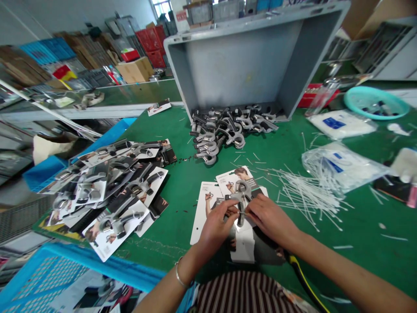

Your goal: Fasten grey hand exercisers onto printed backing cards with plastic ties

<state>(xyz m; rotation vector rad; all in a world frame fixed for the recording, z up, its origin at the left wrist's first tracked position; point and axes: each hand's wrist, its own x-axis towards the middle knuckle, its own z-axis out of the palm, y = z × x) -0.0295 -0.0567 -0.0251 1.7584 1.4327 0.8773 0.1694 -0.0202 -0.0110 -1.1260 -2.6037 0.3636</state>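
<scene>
A grey hand grip strengthener (243, 190) with a metal spring lies on a printed backing card (233, 177) in front of me. My left hand (216, 224) is closed, thumb and fingers pinching the strengthener's handle from the left. My right hand (270, 217) is closed too, its fingertips pressed together against the handle's right side; what they pinch is hidden. A thin pale line crosses the handle between my fingertips, too small to make out surely. Another backing card (199, 217) lies partly under my left hand.
White cable ties (302, 198) lie scattered right, beside plastic bags (345, 163). Carded strengtheners (122, 219) are heaped left. Loose strengtheners (224, 126) spill from a tipped grey crate (241, 65). A blue crate (48, 278) stands lower left, a turquoise basin (374, 98) far right, and a yellow-black cord (304, 278) near my right forearm.
</scene>
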